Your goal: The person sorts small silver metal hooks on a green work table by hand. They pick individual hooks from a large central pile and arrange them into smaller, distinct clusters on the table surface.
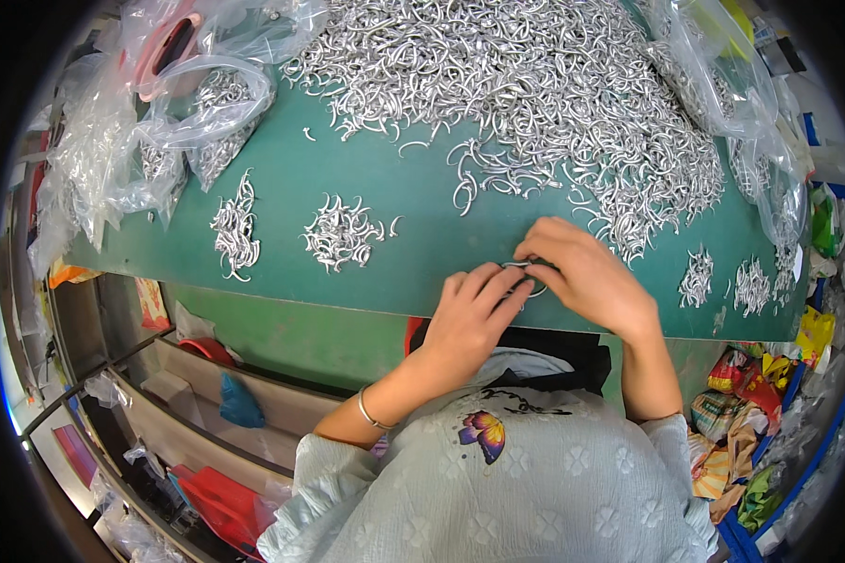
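My left hand (pixel 474 310) and my right hand (pixel 577 272) meet at the near edge of the green table (pixel 272 169). Their fingertips are closed around small curved silvery metal pieces (pixel 538 290), partly hidden by the fingers; how many there are, I cannot tell. Beyond my hands spreads a large pile of the same curved pieces (pixel 498 75). Two small heaps of them, one (pixel 237 230) at the far left and another (pixel 343 235) nearer, lie left of my hands. To the right are more small heaps (pixel 696 280).
Clear plastic bags (pixel 94 159) crowd the table's left end, one bag (pixel 225 113) with metal pieces inside. Another clear bag (pixel 714 84) rests against the pile on the right. Below left stands a shelf (pixel 244 432); colourful packages (pixel 751 385) fill the lower right.
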`<control>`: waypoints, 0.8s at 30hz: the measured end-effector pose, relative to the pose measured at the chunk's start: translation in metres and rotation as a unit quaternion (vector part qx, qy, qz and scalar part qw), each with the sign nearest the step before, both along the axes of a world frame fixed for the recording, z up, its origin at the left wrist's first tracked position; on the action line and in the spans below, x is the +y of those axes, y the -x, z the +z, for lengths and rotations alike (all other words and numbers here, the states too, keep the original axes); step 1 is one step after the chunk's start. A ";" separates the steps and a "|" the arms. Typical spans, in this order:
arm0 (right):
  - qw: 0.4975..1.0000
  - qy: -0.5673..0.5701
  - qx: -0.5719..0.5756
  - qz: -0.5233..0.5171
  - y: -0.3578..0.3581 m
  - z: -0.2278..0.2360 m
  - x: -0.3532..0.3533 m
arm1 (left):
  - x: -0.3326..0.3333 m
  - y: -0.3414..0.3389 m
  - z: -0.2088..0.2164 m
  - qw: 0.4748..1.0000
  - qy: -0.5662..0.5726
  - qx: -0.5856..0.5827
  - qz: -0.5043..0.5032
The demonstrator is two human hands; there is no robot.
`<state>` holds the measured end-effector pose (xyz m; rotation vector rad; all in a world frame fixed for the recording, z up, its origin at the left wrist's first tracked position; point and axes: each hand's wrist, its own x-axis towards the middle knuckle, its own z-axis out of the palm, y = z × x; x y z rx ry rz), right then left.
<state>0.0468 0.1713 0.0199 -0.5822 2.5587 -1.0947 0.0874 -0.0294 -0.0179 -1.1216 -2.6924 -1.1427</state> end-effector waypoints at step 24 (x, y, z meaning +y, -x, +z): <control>0.972 -0.076 0.193 -0.112 0.002 -0.014 0.011 | 0.008 0.036 0.002 0.991 -0.035 -0.004 0.128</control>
